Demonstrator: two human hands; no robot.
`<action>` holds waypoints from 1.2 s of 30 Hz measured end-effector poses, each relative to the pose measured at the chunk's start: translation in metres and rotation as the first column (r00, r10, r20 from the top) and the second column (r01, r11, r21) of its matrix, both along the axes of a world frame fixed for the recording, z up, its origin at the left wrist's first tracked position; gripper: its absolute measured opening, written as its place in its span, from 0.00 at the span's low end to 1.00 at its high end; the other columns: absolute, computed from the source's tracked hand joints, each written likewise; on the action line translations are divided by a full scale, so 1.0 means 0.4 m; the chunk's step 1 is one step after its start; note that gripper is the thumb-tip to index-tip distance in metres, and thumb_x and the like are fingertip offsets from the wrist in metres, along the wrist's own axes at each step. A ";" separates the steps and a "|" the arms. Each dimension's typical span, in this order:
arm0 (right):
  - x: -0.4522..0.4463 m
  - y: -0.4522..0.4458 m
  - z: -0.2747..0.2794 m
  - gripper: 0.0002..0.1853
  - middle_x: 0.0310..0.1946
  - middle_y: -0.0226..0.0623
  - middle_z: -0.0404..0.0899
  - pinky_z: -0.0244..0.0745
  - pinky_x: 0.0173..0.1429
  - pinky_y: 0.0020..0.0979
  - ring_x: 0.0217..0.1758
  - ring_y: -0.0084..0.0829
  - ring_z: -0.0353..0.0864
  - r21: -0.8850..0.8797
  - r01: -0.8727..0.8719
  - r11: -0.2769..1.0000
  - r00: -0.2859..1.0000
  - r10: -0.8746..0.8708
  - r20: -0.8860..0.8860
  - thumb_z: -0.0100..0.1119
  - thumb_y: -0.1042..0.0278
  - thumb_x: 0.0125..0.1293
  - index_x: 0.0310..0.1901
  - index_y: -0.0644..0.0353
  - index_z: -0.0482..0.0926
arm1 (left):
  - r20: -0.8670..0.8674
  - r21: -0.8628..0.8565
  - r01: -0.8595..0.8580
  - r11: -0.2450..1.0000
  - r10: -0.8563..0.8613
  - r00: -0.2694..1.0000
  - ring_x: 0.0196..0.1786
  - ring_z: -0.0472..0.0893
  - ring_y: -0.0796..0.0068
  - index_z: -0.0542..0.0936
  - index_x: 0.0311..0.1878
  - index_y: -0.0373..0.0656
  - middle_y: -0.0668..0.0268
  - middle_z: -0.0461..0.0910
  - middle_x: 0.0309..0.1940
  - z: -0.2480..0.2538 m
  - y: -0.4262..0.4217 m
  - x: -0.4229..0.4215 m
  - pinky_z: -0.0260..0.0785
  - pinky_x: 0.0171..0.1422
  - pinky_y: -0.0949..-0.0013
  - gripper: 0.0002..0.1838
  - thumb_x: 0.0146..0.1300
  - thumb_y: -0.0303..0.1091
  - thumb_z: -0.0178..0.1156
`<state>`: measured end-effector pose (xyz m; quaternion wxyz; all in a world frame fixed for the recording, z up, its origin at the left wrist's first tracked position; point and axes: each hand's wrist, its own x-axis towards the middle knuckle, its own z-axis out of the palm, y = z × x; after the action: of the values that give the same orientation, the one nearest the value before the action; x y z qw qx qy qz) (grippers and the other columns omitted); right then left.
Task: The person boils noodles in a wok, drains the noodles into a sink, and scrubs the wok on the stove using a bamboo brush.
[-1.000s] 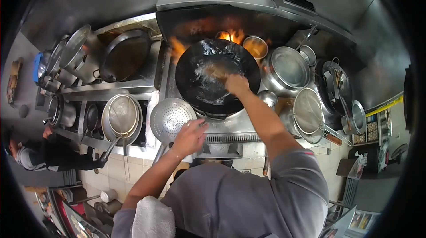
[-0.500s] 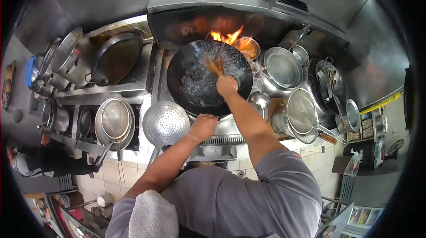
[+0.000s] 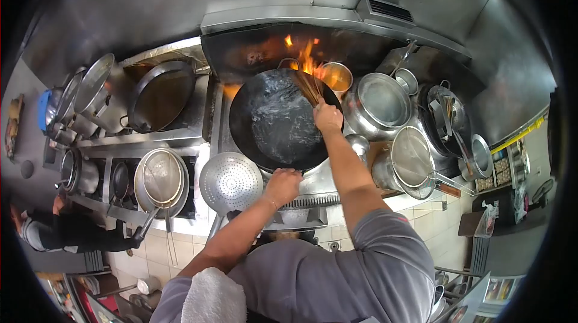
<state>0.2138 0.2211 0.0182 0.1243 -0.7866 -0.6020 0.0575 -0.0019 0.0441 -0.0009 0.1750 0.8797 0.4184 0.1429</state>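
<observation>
A large black wok [image 3: 283,133] sits over the burner, with a thin layer of foamy water on its inner surface. My left hand [image 3: 284,186] is closed at its near rim, where the handle is mostly hidden under my fingers. Gripped in my right hand [image 3: 328,117] is a bamboo wok brush [image 3: 308,87], its bristles against the wok's far right side. Left of the wok lies a perforated strainer [image 3: 230,182]. A metal ladle [image 3: 359,145] rests just right of my right forearm.
Flames [image 3: 308,61] rise behind the wok near a small pot [image 3: 336,77]. A pot of liquid [image 3: 383,100] and a mesh strainer [image 3: 412,155] stand on the right. At the left are another wok [image 3: 161,97] and stacked strainers [image 3: 162,177]. Another person's dark sleeve [image 3: 90,229] shows at lower left.
The brush has moved from the wok's upper middle to its far right side. The swirling water has settled into a thinner layer. The flames have shifted, and the view has tilted slightly.
</observation>
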 end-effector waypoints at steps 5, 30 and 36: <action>-0.035 0.000 -0.072 0.29 0.46 0.53 0.89 0.85 0.56 0.50 0.52 0.53 0.90 -0.043 -0.087 0.995 0.996 0.088 0.011 0.60 0.51 0.72 0.74 0.38 0.73 | -0.011 -0.037 0.029 0.999 -0.030 1.000 0.48 0.87 0.53 0.87 0.39 0.41 0.55 0.87 0.40 0.001 0.005 -0.015 0.75 0.58 0.49 0.09 0.64 0.31 0.58; -0.163 0.034 -0.049 0.30 0.49 0.55 0.89 0.82 0.62 0.53 0.55 0.57 0.88 -0.029 0.072 0.997 0.922 -0.077 -0.380 0.61 0.51 0.72 0.74 0.41 0.72 | 0.002 0.068 0.077 0.995 -0.077 0.997 0.45 0.87 0.54 0.86 0.39 0.40 0.55 0.87 0.39 -0.038 0.021 -0.018 0.76 0.54 0.49 0.10 0.68 0.35 0.59; -0.282 -0.074 -0.089 0.30 0.52 0.54 0.88 0.82 0.63 0.53 0.56 0.55 0.89 -0.139 -0.220 0.966 0.949 0.179 -0.261 0.61 0.50 0.70 0.73 0.38 0.74 | -0.049 -0.015 0.025 1.000 -0.026 0.998 0.50 0.84 0.53 0.86 0.44 0.41 0.56 0.85 0.43 0.027 0.001 -0.016 0.75 0.57 0.49 0.09 0.65 0.32 0.60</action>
<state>0.1008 0.1915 -0.0175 0.1256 -0.7159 -0.6516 0.2172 -0.0083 0.0446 0.0101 0.1729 0.8869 0.4125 0.1158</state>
